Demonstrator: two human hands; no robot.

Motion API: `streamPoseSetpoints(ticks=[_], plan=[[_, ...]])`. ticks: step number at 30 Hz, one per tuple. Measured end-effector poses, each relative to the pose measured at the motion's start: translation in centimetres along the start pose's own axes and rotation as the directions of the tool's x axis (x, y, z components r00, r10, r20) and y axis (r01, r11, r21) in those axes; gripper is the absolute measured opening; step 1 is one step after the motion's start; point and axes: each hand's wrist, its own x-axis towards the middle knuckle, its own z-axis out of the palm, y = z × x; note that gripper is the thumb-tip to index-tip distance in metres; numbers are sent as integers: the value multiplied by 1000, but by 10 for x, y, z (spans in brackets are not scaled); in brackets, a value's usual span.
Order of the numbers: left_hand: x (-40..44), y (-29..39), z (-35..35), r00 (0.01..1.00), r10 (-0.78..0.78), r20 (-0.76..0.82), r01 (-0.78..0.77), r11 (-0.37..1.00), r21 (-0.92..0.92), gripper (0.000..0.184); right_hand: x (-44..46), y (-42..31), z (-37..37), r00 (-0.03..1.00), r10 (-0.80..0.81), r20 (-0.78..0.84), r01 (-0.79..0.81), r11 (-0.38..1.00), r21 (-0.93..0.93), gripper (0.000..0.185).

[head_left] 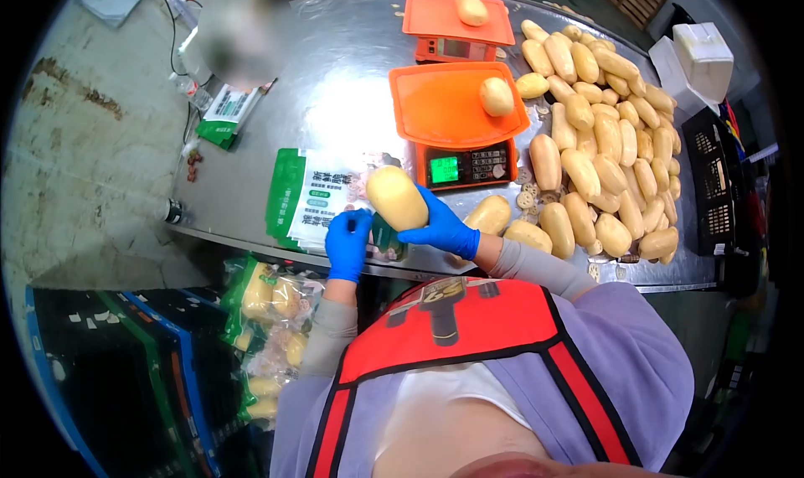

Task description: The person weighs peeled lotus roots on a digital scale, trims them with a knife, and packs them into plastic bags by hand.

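My right hand (448, 227), in a blue glove, is wrapped round a pale peeled lotus root (395, 196) above the table's near edge. Just left of it is my left hand (347, 242), also gloved, with thumb and fingers pressed together; anything between them is hidden. Beneath both hands lies a stack of printed green and white plastic bags (303, 200). Beyond the held root stands an orange weighing scale (435, 105) with a lit green display, and one lotus root piece (497, 97) rests on its pan.
A big pile of peeled lotus roots (611, 139) covers the table's right side, with cut slices (528, 197) beside it. Behind is a second orange scale (427, 17) carrying one root. Bagged roots (272, 298) lie below the edge. A black crate (710, 189) stands at right.
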Motion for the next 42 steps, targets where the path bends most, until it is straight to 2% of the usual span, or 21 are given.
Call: streamPoseSetpoints(ticks=[1,2,3,4,6,9,11,14,18,19,20,21,22,26,27,30,32,35,38,40,42], plan=[[-3,-8,11,961,258,-99,-237,954,186,23,-3,8,-4,999,45,26,-46,998,46,87],[-4,-17,18,846,513,-146,-430,818,383,20,-4,15,-6,995,84,53,-89,992,91,86],[-2,-29,19,862,505,-26,-430,759,489,18,-4,21,-7,995,82,49,-86,992,90,86],[1,-36,20,860,509,-23,-435,757,487,18,-5,26,-8,994,104,39,-108,989,98,85],[3,-46,21,823,544,-162,-385,745,545,16,-7,28,-11,991,132,23,-133,985,106,83],[7,-44,15,869,474,-139,-379,820,429,13,-6,22,-12,989,143,33,-145,986,85,77],[2,-37,15,854,511,-95,-423,789,446,15,-7,18,-13,941,325,98,-339,901,270,69],[2,-38,17,810,584,-57,-474,708,523,17,-4,19,-18,909,386,157,-416,859,299,64],[15,-54,14,838,544,-47,-432,714,552,15,-3,10,-19,899,397,184,-436,842,318,61],[17,-56,12,926,362,-107,-317,899,302,12,-1,9,-18,914,365,177,-406,834,373,62],[20,-60,8,981,157,-116,-155,987,28,10,1,7,-16,927,333,172,-375,822,428,63],[33,-78,7,997,13,-81,-39,945,-325,15,2,1,-14,935,330,131,-355,839,412,65],[33,-66,1,998,-34,-56,10,923,-384,13,4,-2,-12,941,325,99,-337,856,393,66],[27,-32,-8,976,185,-112,-208,945,-251,11,17,0,-6,933,315,173,-351,902,253,67],[15,0,-13,996,31,-85,-62,920,-388,10,19,1,-2,931,312,191,-354,901,251,67],[29,-5,-20,983,80,-165,-152,858,-491,9,23,3,3,926,358,124,-377,898,225,64],[26,-3,-24,986,28,-163,-115,820,-560,9,26,0,1,887,442,130,-461,844,273,59],[32,-15,-24,990,108,-89,-132,932,-338,12,32,-4,2,862,500,83,-504,829,243,54],[32,-12,-15,984,158,-82,-174,952,-253,14,39,2,-5,784,596,173,-618,774,137,53],[34,-13,-8,987,112,-113,-143,937,-319,21,38,5,-4,787,593,173,-610,789,71,53],[38,-18,-6,980,145,-138,-166,974,-155,22,39,12,-7,789,590,173,-600,800,5,53]])
